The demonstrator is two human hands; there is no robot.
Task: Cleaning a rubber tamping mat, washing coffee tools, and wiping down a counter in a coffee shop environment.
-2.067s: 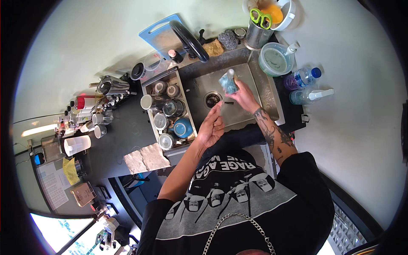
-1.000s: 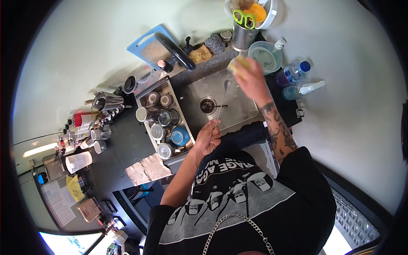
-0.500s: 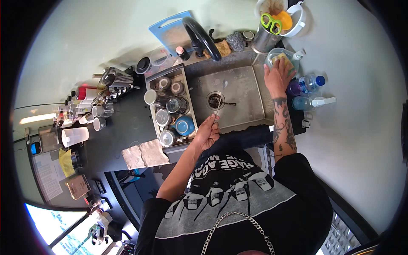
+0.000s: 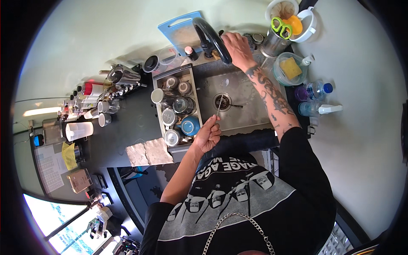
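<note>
My left hand (image 4: 208, 135) is closed around a thin metal utensil (image 4: 219, 105) at the near edge of the sink (image 4: 255, 112). Its slim shaft points away from me over the drain (image 4: 222, 101); whether it has a bowl or tines I cannot make out. Beside the drain lies a dark, thin handle (image 4: 236, 106). My right hand (image 4: 239, 50) reaches across the sink to the back ledge, just right of the black faucet (image 4: 212, 37). Its fingers bend down near the faucet's small lever (image 4: 221, 32), their tips hidden. A yellow sponge (image 4: 290, 68) rests in a clear tub (image 4: 278, 78) on the right.
A rack (image 4: 192, 76) of upturned jars and a blue bowl (image 4: 190, 126) borders the sink's left side. Spray bottle (image 4: 309, 109), water bottle (image 4: 316, 90) and a metal holder with green-handled scissors (image 4: 281, 27) stand right. A blue cutting board (image 4: 178, 32) leans behind.
My right hand has let go of the yellow sponge in the tub and moved left to the ledge by the faucet. My left hand still holds the utensil over the sink.
</note>
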